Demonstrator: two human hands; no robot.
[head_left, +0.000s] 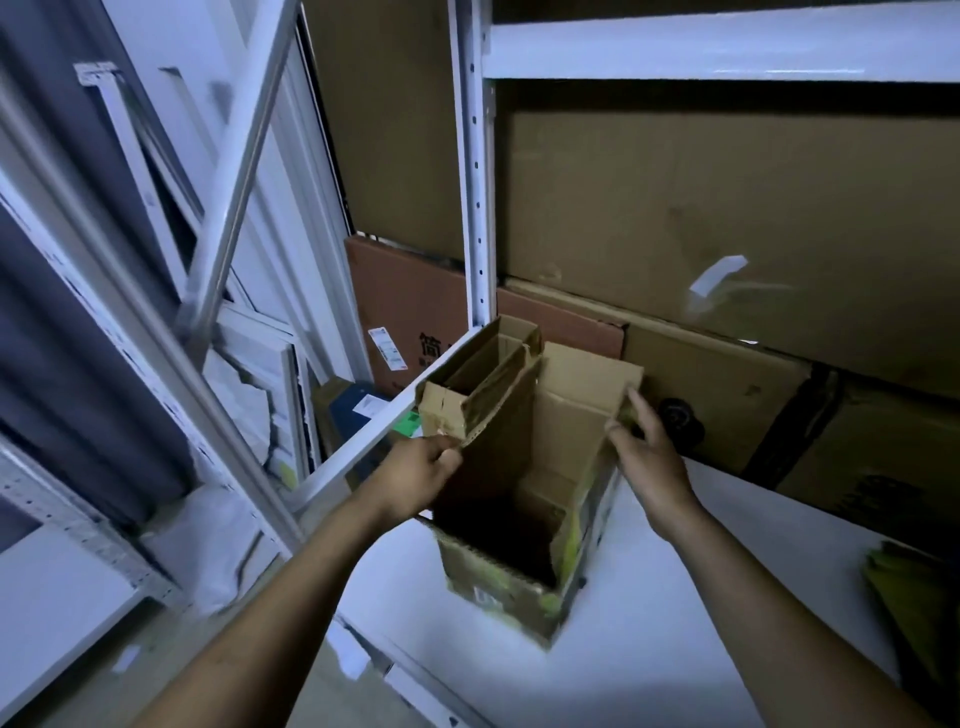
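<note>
An open brown cardboard box (498, 582) with green print stands on a white shelf board (675, 597), its flaps raised and its inside looking empty. My left hand (415, 475) grips the folded left flap (478, 395) near its lower edge. My right hand (649, 462) holds the right flap (587, 384), thumb and fingers on its edge.
Large flattened cardboard sheets (727, 208) lean behind the box against the rack. A white rack upright (477, 171) rises just behind the left flap. A red-brown carton (410, 312) sits at the back left. Green-printed cardboard (914, 597) lies on the shelf at the right edge.
</note>
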